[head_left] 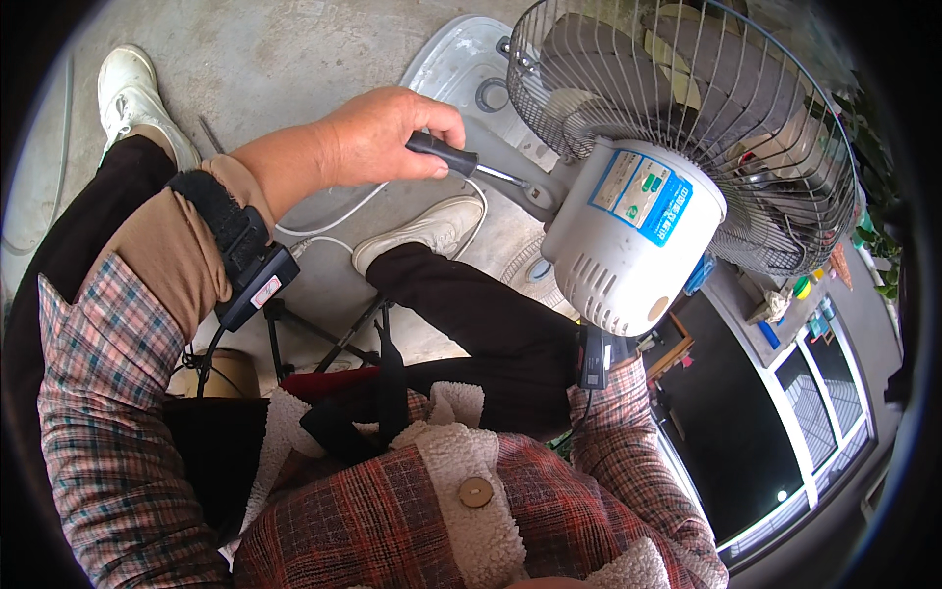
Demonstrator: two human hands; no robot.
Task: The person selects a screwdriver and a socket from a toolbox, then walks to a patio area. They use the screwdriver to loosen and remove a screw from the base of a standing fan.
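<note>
My left hand is closed round the black handle of a screwdriver. The screwdriver's metal shaft points right, and its tip meets the grey neck joint of an electric fan. The fan's white motor housing carries a blue and white label and faces me. Beyond it, a wire guard surrounds dark blades. My right forearm, in a plaid sleeve with a black device at the wrist, reaches up to the housing. The housing hides my right hand, so its grip does not show.
A pale fan base rests on the concrete floor beyond my left hand. A white cord loops near my shoe. A round white grille lies by my leg, and black folding legs stand between my knees.
</note>
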